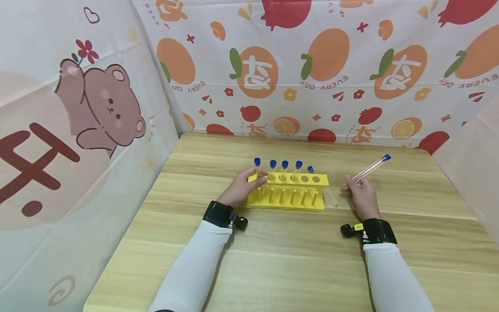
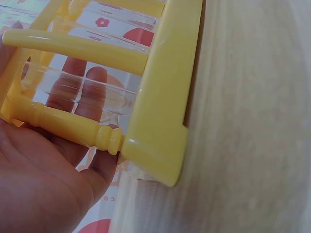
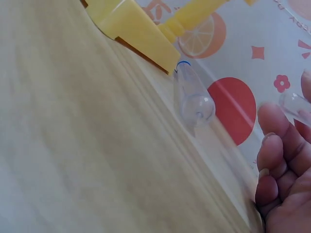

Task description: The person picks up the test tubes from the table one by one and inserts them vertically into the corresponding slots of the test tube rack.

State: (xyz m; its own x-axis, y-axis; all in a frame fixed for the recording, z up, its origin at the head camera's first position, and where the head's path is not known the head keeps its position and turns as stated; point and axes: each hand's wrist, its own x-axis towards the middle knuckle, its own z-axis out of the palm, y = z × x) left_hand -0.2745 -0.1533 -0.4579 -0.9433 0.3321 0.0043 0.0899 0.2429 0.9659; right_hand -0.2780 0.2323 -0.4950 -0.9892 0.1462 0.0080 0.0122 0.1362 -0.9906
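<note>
A yellow test tube rack (image 1: 286, 203) stands on the table. Several clear tubes with blue caps (image 1: 285, 164) are upright in it, and the two rightmost holes hold none. My left hand (image 1: 241, 187) grips the rack's left end, thumb in front; in the left wrist view its fingers (image 2: 95, 90) reach behind the yellow post (image 2: 73, 127). To the right of the rack, my right hand (image 1: 362, 197) pinches a blue-capped test tube (image 1: 368, 170) by its lower end, tilted with the cap up and to the right. The right wrist view catches only its rounded tip (image 3: 294, 104).
Another capped test tube (image 1: 330, 198) lies slantwise on the table behind the rack's right end, its blue cap (image 1: 310, 169) showing past the top plate. The wooden table (image 1: 288, 264) meets a fruit-print cloth (image 1: 292, 112) at the back and a bear-print cloth (image 1: 105, 104) at left.
</note>
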